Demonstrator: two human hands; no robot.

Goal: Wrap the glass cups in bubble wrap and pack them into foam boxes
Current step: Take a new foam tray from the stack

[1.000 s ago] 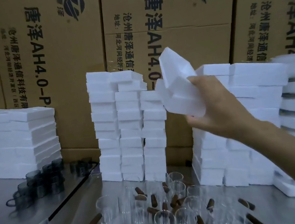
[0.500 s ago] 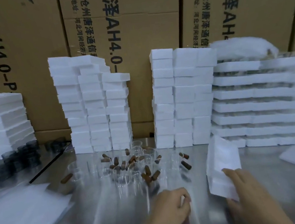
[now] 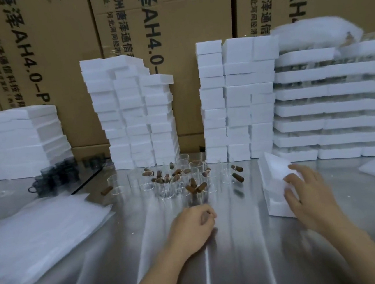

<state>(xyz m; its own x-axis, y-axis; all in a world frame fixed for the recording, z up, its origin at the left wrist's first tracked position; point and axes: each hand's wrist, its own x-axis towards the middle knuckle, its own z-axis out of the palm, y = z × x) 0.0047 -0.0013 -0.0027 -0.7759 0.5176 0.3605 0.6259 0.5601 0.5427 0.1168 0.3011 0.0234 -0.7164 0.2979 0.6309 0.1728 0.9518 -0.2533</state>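
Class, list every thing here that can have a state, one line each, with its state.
Foam box: on the table, no cup visible inside.
Right hand: fingers spread, resting on the foam box.
Left hand: fingers curled, on the table; grip unclear.
Clear glass cups: upright, unwrapped, clustered.
Bubble wrap: lying in a flat pile.

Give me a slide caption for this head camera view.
Right hand rests on a foam box on the steel table, left hand curled near clear glass cups.

Steel table [image 3: 242,253]: cups [image 3: 174,181], foam boxes [image 3: 136,115].
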